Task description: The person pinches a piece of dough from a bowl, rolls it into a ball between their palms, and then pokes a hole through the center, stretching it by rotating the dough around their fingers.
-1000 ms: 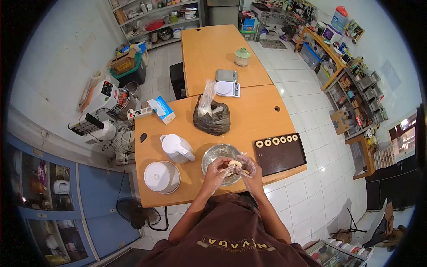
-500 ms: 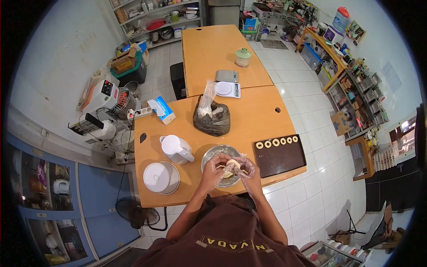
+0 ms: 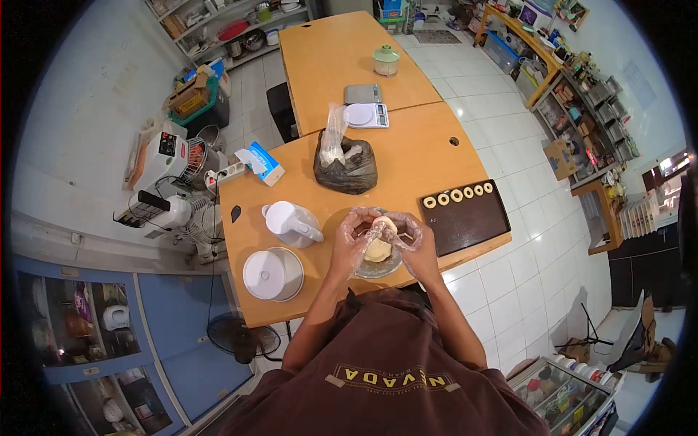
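My left hand (image 3: 353,241) and my right hand (image 3: 417,245), both in clear plastic gloves, meet over a metal bowl (image 3: 385,272). Pinched between their fingers is a small pale dough ring (image 3: 386,223); the fingertips partly cover it. Below it, a larger lump of dough (image 3: 378,252) sits in the bowl. To the right of my right hand lies a dark baking tray (image 3: 472,229), with a row of several dough rings (image 3: 456,195) along its far edge.
A white pitcher (image 3: 291,224) and a round white lidded container (image 3: 273,275) stand left of the bowl. Beyond it are a black plastic bag (image 3: 347,174), a white kitchen scale (image 3: 366,115), a blue-and-white box (image 3: 263,166) and a green-lidded jar (image 3: 386,61).
The camera view has shifted, moving the table's contents within the picture. Both hands still hold the dough ring, turned slightly, and more of the dough lump in the bowl shows beneath them.
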Available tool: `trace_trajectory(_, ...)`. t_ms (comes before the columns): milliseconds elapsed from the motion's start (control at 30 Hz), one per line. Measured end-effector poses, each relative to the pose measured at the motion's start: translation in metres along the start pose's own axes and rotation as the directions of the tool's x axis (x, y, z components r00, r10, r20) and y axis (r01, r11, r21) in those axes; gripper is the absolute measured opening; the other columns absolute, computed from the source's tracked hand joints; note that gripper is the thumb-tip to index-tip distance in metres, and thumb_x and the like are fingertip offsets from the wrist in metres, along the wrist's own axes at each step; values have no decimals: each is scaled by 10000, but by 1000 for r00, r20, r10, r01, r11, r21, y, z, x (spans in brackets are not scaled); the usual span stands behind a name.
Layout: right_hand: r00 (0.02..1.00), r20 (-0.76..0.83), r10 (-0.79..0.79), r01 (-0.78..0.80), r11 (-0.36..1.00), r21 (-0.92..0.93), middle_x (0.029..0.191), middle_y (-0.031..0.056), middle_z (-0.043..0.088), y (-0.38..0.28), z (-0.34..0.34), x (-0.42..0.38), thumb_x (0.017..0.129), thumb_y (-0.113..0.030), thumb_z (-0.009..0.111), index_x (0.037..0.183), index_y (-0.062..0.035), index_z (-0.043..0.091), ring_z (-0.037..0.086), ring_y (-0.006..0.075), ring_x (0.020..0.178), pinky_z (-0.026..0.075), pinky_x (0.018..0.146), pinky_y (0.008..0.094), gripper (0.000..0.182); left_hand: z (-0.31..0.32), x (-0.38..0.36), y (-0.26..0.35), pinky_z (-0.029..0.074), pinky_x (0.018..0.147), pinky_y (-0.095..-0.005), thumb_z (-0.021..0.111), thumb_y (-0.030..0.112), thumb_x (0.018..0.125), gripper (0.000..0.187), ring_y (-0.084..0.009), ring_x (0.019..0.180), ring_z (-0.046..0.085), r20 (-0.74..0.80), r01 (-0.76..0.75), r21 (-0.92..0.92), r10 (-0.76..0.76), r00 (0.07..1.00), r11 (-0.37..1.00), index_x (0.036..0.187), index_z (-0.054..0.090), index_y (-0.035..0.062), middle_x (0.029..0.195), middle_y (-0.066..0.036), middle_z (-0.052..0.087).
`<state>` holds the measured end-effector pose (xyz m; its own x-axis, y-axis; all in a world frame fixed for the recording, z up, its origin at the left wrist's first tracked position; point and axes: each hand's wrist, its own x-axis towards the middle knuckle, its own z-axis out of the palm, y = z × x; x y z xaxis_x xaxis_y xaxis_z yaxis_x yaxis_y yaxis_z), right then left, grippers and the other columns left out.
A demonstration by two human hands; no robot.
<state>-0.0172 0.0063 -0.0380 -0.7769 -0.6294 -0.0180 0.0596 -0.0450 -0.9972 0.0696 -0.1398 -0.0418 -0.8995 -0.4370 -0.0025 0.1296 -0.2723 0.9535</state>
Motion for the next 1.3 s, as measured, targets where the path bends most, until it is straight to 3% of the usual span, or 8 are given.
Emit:
trace_trajectory(67,1000,28,11,-9,997,-74,1111,92,743,-5,-2,1,921,34,718,1261,22,669,706,140,1003,560,900,300,343,-3,-1,-7,523,970,-299,691,-11,962,248,-150,1056,667,22,-7,27,6,1000,1000,1206,650,-2,1145,-72,704)
trace_trajectory(200,998,18,-60,61,998,-26,1110,90,742,-5,-7,3,889,84,699,1284,28,657,705,131,991,561,893,294,401,-2,-5,0,533,977,-305,716,-7,952,289,-160,1072,676,62,52,21,-54,997,998,1232,649,-24,1175,-93,709)
trace_trajectory(267,999,11,-41,41,999,4,1112,86,741,-2,-6,2,903,63,711,1289,27,657,703,131,995,561,891,292,392,-1,-6,6,536,985,-311,723,-2,951,307,-167,1088,677,50,95,24,-96,994,995,1246,647,-34,1192,-104,710)
trace_trajectory(400,997,15,71,-71,997,39,1125,81,740,6,-2,-4,934,2,739,1297,25,654,701,130,1000,561,885,290,374,-7,-7,-6,540,978,-309,725,5,955,271,-171,1071,687,-41,23,-14,-23,999,1000,1217,669,-36,1171,-111,723)
trace_trajectory(500,997,35,70,-71,997,29,1132,95,748,4,1,-7,954,-38,747,1287,40,674,701,131,997,561,880,292,349,-8,-7,-5,544,967,-307,721,11,962,244,-170,1060,695,-76,45,60,-40,996,997,1200,694,-38,1155,-111,735)
trace_trajectory(767,993,-114,6,-3,1000,27,1116,129,767,16,4,-9,965,-49,742,1217,57,741,711,146,978,561,868,296,273,-2,-14,-4,551,955,-299,725,30,968,230,-156,1038,711,-118,77,144,-60,991,987,1186,738,-41,1165,-122,761)
trace_trajectory(1200,993,-119,16,-20,999,-35,1076,127,759,11,9,-14,988,-41,707,1259,52,729,708,141,957,561,837,292,287,1,-13,2,547,951,-297,701,21,974,223,-147,1035,705,-111,78,120,-64,992,990,1183,745,-41,1148,-103,761)
trace_trajectory(1300,990,-140,-26,31,999,31,1076,123,758,10,10,-15,996,-51,706,1237,67,731,708,146,967,571,845,295,269,2,-12,7,549,964,-299,701,8,976,199,-157,1042,708,-149,68,77,-56,987,995,1165,739,-41,1159,-117,760)
